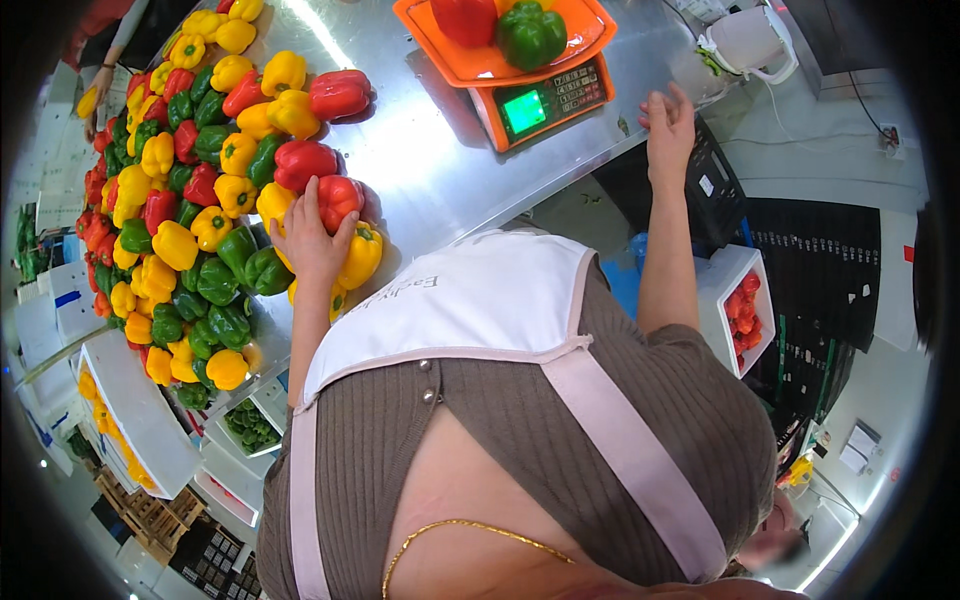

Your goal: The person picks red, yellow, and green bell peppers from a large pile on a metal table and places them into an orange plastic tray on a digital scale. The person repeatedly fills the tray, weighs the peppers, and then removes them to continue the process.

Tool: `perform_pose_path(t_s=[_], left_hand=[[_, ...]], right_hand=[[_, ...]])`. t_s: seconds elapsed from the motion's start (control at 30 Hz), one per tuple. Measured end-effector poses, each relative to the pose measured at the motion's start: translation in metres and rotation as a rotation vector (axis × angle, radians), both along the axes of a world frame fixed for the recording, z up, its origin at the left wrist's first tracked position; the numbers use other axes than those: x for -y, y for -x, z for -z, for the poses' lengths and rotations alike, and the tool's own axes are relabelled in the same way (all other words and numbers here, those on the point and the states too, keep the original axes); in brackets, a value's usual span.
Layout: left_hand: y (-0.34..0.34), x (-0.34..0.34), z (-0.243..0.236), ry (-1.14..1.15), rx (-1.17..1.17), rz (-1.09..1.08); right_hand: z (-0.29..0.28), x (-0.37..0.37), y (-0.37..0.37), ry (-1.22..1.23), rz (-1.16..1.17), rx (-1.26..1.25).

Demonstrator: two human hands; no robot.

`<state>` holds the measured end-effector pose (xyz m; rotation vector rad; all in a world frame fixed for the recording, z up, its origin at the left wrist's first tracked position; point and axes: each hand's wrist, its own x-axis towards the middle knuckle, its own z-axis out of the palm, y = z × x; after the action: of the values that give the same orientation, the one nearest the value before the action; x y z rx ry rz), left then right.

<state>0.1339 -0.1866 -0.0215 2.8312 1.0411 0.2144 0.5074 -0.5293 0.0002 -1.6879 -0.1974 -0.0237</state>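
My left hand (308,238) rests on a red bell pepper (340,196) at the near edge of a big pile of red, yellow and green peppers (190,190) on a steel table (420,150); a yellow pepper (362,255) lies just beside it. My right hand (668,125) is flat on the table's right edge, fingers spread, holding nothing. In front of it stands an orange scale (545,98) whose tray (500,62) carries a red pepper (465,18) and a green pepper (532,35).
A white jug (752,42) stands at the table's far right. Below the table on the right is a white box of red fruit (742,310). White crates with green and yellow produce (150,420) sit low on the left. Another person's hand (100,85) shows at far left.
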Motion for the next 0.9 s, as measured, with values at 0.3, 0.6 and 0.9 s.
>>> perform_pose_path(t_s=[0.3,0.6,0.9], left_hand=[[0.005,0.003,-0.011,0.031,0.054,-0.023],[0.042,0.007,-0.009,0.067,0.813,-0.108],[0.148,-0.020,0.023,-0.288,0.712,-0.710]], right_hand=[[-0.036,-0.081,0.007,0.281,-0.314,0.301],[-0.055,-0.146,0.000,0.641,-0.499,0.665],[-0.064,-0.217,0.129,0.348,-1.163,0.175]])
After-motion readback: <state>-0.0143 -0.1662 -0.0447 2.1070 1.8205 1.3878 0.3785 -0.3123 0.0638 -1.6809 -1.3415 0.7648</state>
